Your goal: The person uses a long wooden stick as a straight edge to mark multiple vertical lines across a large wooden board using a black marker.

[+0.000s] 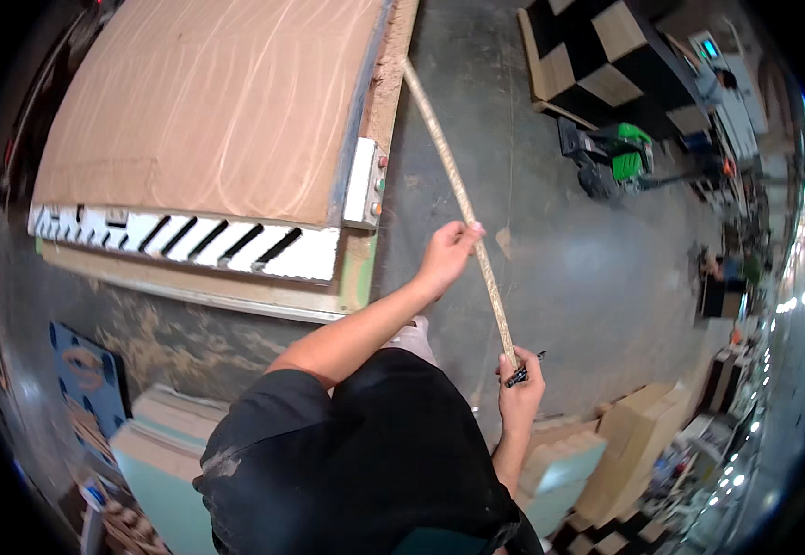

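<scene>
A long, thin, tan speckled strip (449, 162), which looks like a wood-board offcut, slants from the machine's right edge down toward me. My left hand (449, 257) pinches it partway along, thumb and fingers closed on it. Around its near end my right hand (521, 393) is closed too. A small black object (516, 376) shows at that same hand, by the strip's end; its kind I cannot make out. The far end of the strip lies near the dusty edge of the machine bed.
On the left stands a large machine table with a brown board (208, 111) on top and a control box (364, 183) at its corner. A green and black machine (626, 157) and black-and-wood checkered stacks (597, 55) are at right. Pale green board stacks (157, 462) flank me.
</scene>
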Action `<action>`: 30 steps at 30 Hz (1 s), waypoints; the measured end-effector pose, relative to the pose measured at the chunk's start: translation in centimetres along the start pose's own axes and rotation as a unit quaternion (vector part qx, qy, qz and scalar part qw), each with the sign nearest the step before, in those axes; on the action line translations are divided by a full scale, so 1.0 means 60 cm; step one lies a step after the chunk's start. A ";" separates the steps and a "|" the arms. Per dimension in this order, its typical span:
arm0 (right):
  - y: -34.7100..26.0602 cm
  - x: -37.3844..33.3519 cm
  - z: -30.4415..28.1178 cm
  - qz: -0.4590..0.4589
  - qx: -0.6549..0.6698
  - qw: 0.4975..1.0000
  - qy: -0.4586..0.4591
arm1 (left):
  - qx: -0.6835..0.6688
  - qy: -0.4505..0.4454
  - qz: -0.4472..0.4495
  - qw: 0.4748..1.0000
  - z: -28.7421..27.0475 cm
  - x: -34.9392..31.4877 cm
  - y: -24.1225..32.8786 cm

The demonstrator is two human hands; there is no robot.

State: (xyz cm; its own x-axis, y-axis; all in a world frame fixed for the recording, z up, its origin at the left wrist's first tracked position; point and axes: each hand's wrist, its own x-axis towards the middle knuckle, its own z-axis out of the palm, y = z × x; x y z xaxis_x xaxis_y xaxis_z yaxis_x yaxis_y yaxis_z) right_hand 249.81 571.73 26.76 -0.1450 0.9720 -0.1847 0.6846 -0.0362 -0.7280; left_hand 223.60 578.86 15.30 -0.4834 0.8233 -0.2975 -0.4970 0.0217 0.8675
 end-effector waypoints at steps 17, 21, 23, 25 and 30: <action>-0.159 0.551 0.128 -0.267 -0.098 0.823 -0.492 | 0.242 0.552 0.034 0.797 -0.204 0.104 0.121; -0.240 0.693 0.183 -0.330 -0.109 0.766 -0.541 | 0.260 0.652 -0.033 0.712 -0.292 0.105 0.209; -0.271 0.755 0.199 -0.368 -0.132 0.723 -0.570 | 0.274 0.684 -0.052 0.674 -0.327 0.098 0.199; -0.310 0.806 0.234 -0.389 -0.085 0.680 -0.615 | 0.276 0.717 -0.060 0.637 -0.387 0.048 0.170; -0.388 0.929 0.313 -0.404 -0.103 0.690 -0.591 | 0.337 0.718 -0.275 0.544 -0.330 0.073 0.185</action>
State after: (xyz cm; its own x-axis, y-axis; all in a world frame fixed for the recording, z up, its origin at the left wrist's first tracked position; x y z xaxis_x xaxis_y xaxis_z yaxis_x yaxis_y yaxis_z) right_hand 212.41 622.39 21.00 -0.9373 -0.2180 -0.2718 0.1079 0.5601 -0.8214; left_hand 201.68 571.45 15.74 -0.6999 -0.6935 -0.1708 -0.7079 0.6415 0.2958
